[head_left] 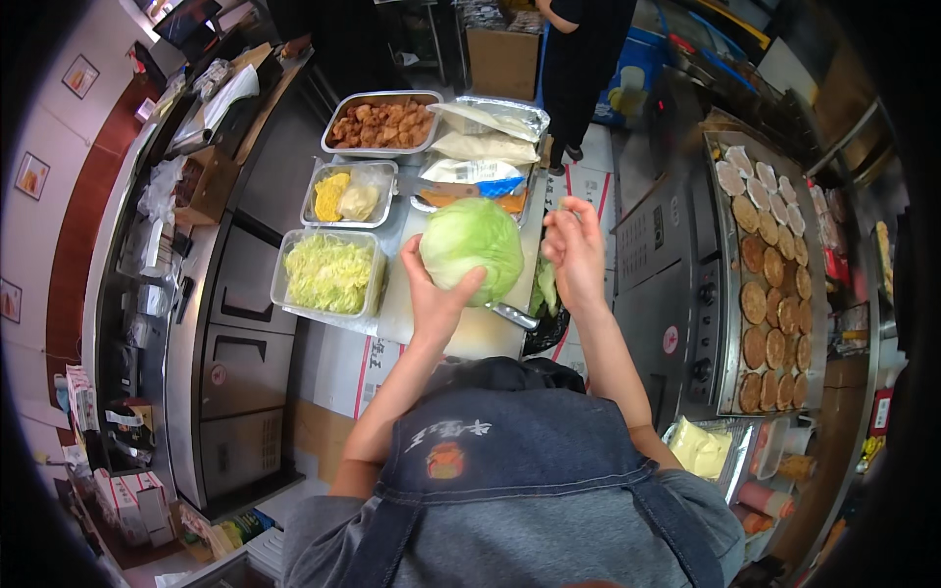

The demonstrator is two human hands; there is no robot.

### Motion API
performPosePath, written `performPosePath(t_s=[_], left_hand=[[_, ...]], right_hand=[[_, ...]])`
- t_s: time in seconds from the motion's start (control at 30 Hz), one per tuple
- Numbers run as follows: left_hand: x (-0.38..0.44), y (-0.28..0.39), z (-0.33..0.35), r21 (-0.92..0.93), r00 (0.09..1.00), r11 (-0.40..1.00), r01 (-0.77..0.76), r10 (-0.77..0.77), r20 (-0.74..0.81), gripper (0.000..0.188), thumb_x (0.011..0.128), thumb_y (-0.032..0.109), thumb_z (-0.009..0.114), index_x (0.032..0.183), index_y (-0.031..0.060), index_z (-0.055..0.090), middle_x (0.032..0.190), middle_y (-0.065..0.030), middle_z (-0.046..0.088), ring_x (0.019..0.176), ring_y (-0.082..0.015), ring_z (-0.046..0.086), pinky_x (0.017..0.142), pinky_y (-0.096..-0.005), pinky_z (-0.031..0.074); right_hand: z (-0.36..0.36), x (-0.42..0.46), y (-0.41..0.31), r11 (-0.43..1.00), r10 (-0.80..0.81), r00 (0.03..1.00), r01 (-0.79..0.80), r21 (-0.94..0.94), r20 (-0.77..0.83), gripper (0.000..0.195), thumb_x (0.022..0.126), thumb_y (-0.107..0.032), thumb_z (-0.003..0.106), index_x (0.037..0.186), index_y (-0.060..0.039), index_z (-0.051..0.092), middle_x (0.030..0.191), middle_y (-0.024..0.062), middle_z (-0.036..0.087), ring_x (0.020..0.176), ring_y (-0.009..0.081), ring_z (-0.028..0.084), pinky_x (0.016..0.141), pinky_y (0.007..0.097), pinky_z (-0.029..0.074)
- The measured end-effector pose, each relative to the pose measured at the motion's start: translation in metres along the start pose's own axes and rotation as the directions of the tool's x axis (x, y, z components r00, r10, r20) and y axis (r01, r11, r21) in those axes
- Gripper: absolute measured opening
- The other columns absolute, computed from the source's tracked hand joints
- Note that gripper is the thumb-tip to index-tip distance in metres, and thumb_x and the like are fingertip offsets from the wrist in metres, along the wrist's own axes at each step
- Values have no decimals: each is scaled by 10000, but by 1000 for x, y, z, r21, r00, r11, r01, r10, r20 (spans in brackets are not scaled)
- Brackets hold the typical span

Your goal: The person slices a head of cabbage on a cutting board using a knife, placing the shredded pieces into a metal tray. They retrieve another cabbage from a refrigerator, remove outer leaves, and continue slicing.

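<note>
A pale green head of iceberg lettuce (474, 250) rests in my left hand (435, 294), whose fingers and thumb wrap its left and near side. My right hand (573, 246) is raised to the right of the lettuce, apart from it, with the fingers curled. Something small may be pinched at its fingertips; it is too small to tell. Below the lettuce lies a white cutting board (478, 339). A knife's metal handle (514, 316) sticks out from under the lettuce, its blade hidden. Loose green leaves (544, 287) lie in a black plastic bag (548, 334) beside the board.
Left of the board stand tubs of shredded lettuce (328, 273) and yellow food (332, 197). Behind are a tray of fried pieces (382, 125) and a foil-lined tray of bags (485, 147). A griddle with round patties (772, 309) is at right. A person (592, 66) stands beyond.
</note>
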State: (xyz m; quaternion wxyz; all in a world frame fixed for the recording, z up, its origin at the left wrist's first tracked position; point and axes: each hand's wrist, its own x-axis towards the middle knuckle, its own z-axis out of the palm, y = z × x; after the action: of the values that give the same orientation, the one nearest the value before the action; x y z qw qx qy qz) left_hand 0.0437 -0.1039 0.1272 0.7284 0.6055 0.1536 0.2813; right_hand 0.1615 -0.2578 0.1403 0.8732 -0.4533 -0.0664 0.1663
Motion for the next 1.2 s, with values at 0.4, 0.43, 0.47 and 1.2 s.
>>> performPosePath(t_s=[0.4, 0.43, 0.47, 1.2], left_hand=[[10, -4, 4, 522, 921, 788, -328, 389, -8, 958, 550, 248, 913, 1267, 33, 316, 1375, -255, 343, 1298, -370, 396, 1058, -468, 367], [10, -4, 3, 543, 913, 768, -340, 408, -4, 955, 549, 253, 913, 1265, 34, 320, 1381, -266, 338, 1306, -386, 387, 1063, -480, 359], [11, -4, 3, 563, 904, 746, -356, 427, 6, 958, 546, 254, 915, 1265, 35, 322, 1380, -265, 339, 1305, -389, 386, 1064, -479, 357], [9, -12, -11, -355, 970, 903, 241, -214, 116, 808, 809, 447, 669, 1451, 100, 322, 1397, -116, 449, 1290, -283, 460, 1029, -458, 436]], right_hand=[[30, -17, -11, 380, -76, 940, 336, -862, 333, 511, 786, -362, 758, 1092, -34, 514, 947, 171, 652, 866, 354, 664, 721, 421, 512], [25, -17, -6, 379, -121, 920, 389, -840, 372, 467, 811, -330, 738, 1094, -30, 516, 956, 177, 653, 867, 356, 666, 718, 418, 514], [21, -16, -1, 374, -166, 897, 441, -816, 409, 424, 837, -297, 717, 1095, -27, 518, 966, 184, 655, 867, 358, 668, 715, 415, 516], [-25, 27, 26, 772, 292, 956, -222, 595, -23, 455, 943, -186, 325, 1297, 56, 477, 1302, 201, 562, 1212, 300, 547, 1071, 417, 420]])
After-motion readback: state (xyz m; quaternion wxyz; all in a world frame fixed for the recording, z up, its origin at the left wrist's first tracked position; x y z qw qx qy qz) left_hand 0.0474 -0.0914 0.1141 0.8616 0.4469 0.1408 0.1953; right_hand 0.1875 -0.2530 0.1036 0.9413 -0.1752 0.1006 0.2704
